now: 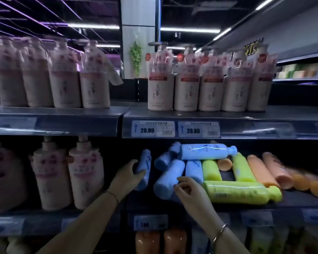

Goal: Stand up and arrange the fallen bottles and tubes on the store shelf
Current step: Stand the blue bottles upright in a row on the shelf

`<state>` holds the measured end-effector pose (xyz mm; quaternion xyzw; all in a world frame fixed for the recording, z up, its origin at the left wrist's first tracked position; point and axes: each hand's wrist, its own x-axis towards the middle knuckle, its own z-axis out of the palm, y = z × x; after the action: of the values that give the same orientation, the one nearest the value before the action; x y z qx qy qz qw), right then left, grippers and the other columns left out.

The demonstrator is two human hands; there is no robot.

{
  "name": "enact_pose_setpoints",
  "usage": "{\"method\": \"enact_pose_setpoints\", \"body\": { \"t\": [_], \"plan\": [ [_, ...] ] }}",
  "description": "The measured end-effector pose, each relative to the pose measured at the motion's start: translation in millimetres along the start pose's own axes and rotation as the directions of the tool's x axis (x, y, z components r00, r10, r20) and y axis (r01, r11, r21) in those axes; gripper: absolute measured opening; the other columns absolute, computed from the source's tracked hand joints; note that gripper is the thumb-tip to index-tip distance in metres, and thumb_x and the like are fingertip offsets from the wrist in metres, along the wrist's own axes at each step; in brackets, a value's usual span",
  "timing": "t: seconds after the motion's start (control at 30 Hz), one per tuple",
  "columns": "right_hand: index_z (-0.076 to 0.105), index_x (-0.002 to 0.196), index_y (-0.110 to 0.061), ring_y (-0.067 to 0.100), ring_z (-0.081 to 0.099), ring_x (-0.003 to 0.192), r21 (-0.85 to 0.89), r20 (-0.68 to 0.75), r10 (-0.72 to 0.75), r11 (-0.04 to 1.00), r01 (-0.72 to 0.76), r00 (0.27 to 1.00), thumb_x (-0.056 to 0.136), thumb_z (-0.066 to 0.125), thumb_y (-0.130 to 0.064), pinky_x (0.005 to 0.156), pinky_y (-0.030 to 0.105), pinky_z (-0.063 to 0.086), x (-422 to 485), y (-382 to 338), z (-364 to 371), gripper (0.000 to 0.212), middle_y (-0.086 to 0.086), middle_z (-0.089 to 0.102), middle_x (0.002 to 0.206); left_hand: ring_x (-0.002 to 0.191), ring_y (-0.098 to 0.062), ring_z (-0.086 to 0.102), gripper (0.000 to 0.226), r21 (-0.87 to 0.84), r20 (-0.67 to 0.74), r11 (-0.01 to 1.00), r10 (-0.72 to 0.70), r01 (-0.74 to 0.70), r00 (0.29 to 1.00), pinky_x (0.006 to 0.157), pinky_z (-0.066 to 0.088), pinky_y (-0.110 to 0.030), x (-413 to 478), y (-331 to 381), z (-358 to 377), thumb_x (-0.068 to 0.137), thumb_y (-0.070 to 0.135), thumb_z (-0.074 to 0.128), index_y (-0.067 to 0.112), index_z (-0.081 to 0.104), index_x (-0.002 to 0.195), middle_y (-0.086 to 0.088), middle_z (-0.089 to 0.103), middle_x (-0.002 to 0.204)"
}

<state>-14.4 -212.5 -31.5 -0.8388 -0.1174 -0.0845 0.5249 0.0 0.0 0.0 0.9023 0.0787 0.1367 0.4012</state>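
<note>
Fallen bottles lie in a heap on the middle shelf [292, 203]. My left hand [128, 177] grips a blue bottle [145, 165] that stands nearly upright at the left of the heap. My right hand [187, 189] rests with curled fingers against a blue bottle lying on its side [168, 179]. Another blue bottle [207, 152] lies across the top of the heap. A green bottle [240, 192] lies crosswise at the front, with two more green ones [243, 168] behind it. Orange bottles [275, 171] lie at the right.
Tall beige pump bottles [86, 178] stand to the left on the same shelf. More beige pump bottles [186, 87] stand in rows on the shelf above. Price tags [152, 129] line the shelf edges. Orange bottles [162, 242] stand on the shelf below.
</note>
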Motion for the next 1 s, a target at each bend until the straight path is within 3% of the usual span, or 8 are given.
{"method": "enact_pose_setpoints", "body": {
  "t": [0.23, 0.33, 0.53, 0.6, 0.7, 0.83, 0.93, 1.0],
  "plan": [
    [0.056, 0.122, -0.017, 0.002, 0.051, 0.053, -0.106, -0.063, 0.061, 0.992, -0.067, 0.996, 0.091, 0.058, -0.04, 0.045, 0.013, 0.036, 19.1, -4.8, 15.4, 0.038, -0.005, 0.06, 0.066, 0.099, -0.019, 0.051, 0.058, -0.04, 0.22, 0.992, -0.108, 0.12, 0.97, 0.08, 0.038, -0.025, 29.3, 3.1, 3.4, 0.087, 0.036, 0.064, 0.009, 0.042, 0.134, -0.01, 0.053, 0.132],
    [0.053, 0.124, -0.018, 0.008, 0.06, 0.065, -0.141, -0.051, 0.134, 0.98, -0.14, 0.99, 0.09, 0.054, -0.051, 0.047, 0.017, 0.036, 23.9, -8.1, 22.4, 0.048, -0.001, 0.068, 0.083, 0.105, -0.021, 0.052, 0.057, -0.047, 0.251, 0.991, -0.109, 0.125, 0.962, 0.08, 0.036, -0.025, 33.3, 1.2, -1.2, 0.089, 0.032, 0.062, 0.008, 0.04, 0.136, -0.012, 0.052, 0.133],
    [0.045, 0.122, -0.008, 0.02, 0.067, 0.08, -0.115, -0.073, 0.272, 0.953, -0.279, 0.96, 0.076, 0.062, -0.065, 0.074, 0.039, 0.059, 34.3, -21.9, 32.3, 0.075, 0.006, 0.063, 0.101, 0.097, -0.017, 0.053, 0.046, -0.157, 0.234, 0.983, -0.06, 0.098, 0.97, 0.082, 0.041, -0.027, 21.6, -16.1, 4.4, 0.087, 0.029, 0.061, 0.014, 0.049, 0.129, -0.003, 0.059, 0.117],
    [0.048, 0.117, -0.005, 0.019, 0.065, 0.084, -0.083, -0.075, 0.296, 0.95, -0.302, 0.952, 0.071, 0.07, -0.061, 0.076, 0.039, 0.059, 36.9, -26.2, 34.3, 0.076, 0.004, 0.063, 0.097, 0.095, -0.016, 0.057, 0.04, -0.192, 0.217, 0.978, -0.043, 0.086, 0.975, 0.08, 0.044, -0.028, 15.8, -18.6, 7.5, 0.087, 0.029, 0.06, 0.015, 0.053, 0.124, 0.0, 0.061, 0.109],
    [0.049, 0.114, -0.006, 0.02, 0.067, 0.082, 0.161, -0.011, 0.386, 0.911, -0.38, 0.922, 0.064, 0.081, -0.048, 0.064, 0.043, 0.063, 39.5, -31.3, 35.5, 0.073, 0.006, 0.065, 0.095, 0.098, -0.017, 0.058, 0.04, -0.268, 0.192, 0.958, -0.047, 0.098, 0.98, 0.085, 0.045, -0.031, 12.5, -23.1, 10.0, 0.087, 0.032, 0.059, 0.016, 0.054, 0.124, 0.0, 0.062, 0.111],
    [0.051, 0.106, -0.006, 0.022, 0.067, 0.077, 0.295, 0.099, 0.417, 0.855, -0.427, 0.904, 0.071, 0.082, -0.031, 0.063, 0.047, 0.062, 39.4, -34.7, 30.1, 0.053, 0.009, 0.064, 0.088, 0.093, -0.006, 0.055, 0.031, -0.415, 0.187, 0.905, -0.014, 0.092, 0.982, 0.087, 0.04, -0.027, 2.8, -23.4, 10.9, 0.091, 0.03, 0.059, 0.026, 0.05, 0.12, 0.009, 0.06, 0.107],
    [0.054, 0.092, -0.003, 0.026, 0.068, 0.076, 0.403, 0.197, 0.405, 0.797, -0.45, 0.893, 0.074, 0.08, -0.021, 0.067, 0.048, 0.062, 37.6, -28.2, 28.2, 0.036, 0.011, 0.062, 0.08, 0.112, -0.009, 0.056, 0.058, -0.49, 0.178, 0.868, 0.003, 0.086, 0.984, 0.099, 0.042, -0.028, -2.7, -30.5, 10.1, 0.086, 0.036, 0.065, 0.021, 0.044, 0.138, 0.004, 0.054, 0.135],
    [0.056, 0.101, 0.003, 0.035, 0.07, 0.087, 0.451, 0.241, 0.395, 0.763, -0.463, 0.886, 0.071, 0.082, -0.02, 0.068, 0.047, 0.061, 36.9, -20.5, 27.6, 0.045, 0.022, 0.065, 0.096, 0.121, -0.01, 0.051, 0.078, -0.521, 0.197, 0.848, 0.012, 0.095, 0.98, 0.107, 0.04, -0.032, -4.6, -35.6, 9.3, 0.081, 0.042, 0.069, 0.022, 0.031, 0.147, 0.005, 0.047, 0.142]
  ]
}}
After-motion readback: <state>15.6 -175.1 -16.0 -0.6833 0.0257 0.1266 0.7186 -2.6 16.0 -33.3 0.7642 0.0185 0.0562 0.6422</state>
